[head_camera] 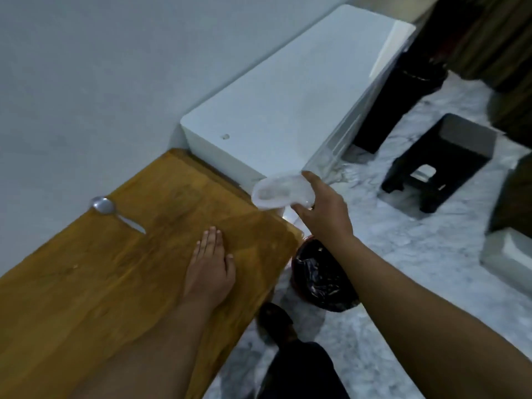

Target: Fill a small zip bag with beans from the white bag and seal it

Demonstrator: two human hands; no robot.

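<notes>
My right hand [324, 210] reaches out past the right end of the wooden table [100, 283] and grips a small clear zip bag [276, 191], held in the air just off the table's far right corner. The bag looks pale and blurred; I cannot tell what is in it or whether its zip is closed. My left hand [211, 263] lies flat, palm down, on the table top with nothing under its fingers. A metal spoon [110, 211] rests near the table's back edge by the wall. No white bag of beans is in view.
A white box-like unit [288, 96] stands against the wall beyond the table. Below my right arm sits a bin lined with black plastic [319, 277]. A black stool [440, 162] and a tall dark object [403, 90] stand on the marbled floor. My shoe [273, 321] shows below.
</notes>
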